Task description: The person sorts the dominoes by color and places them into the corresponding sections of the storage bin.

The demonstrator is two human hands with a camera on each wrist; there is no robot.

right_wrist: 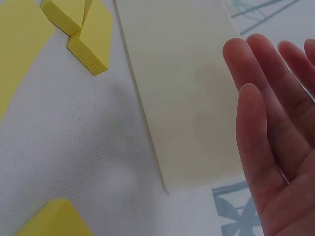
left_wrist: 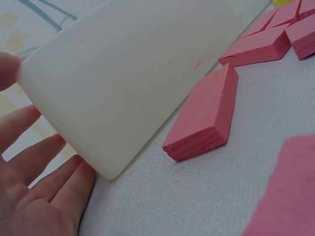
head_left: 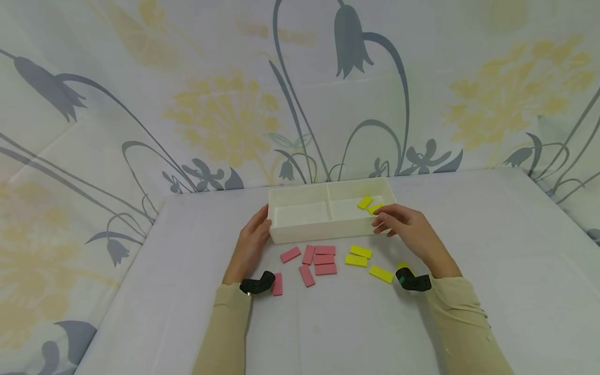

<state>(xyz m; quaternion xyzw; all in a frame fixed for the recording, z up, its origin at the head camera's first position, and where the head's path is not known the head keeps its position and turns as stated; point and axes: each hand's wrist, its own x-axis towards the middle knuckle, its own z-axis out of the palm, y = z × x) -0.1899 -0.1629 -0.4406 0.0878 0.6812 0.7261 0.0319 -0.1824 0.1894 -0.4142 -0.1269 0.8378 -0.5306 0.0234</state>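
Note:
A white two-compartment box (head_left: 319, 230) stands on the table. My left hand (head_left: 248, 247) rests against its left end, fingers fairly straight along that wall in the left wrist view. Over the front wall of the right compartment hovers my right hand (head_left: 408, 229), fingers slightly bent, with nothing between thumb and fingertips in the right wrist view. Two yellow blocks (head_left: 365, 202) lie in the right compartment, one partly behind the right fingers. Several pink blocks (head_left: 324, 259) lie in front of the box, with several yellow blocks (head_left: 356, 260) to their right.
Black straps with cameras sit on both wrists; the right one (head_left: 413, 281) partly hides a yellow block (head_left: 403, 266). Beside the left strap (head_left: 258, 284) lies a pink block (head_left: 277, 284). Behind the box rises a flower-patterned cloth (head_left: 309, 94). A white cloth (head_left: 319, 333) covers the table.

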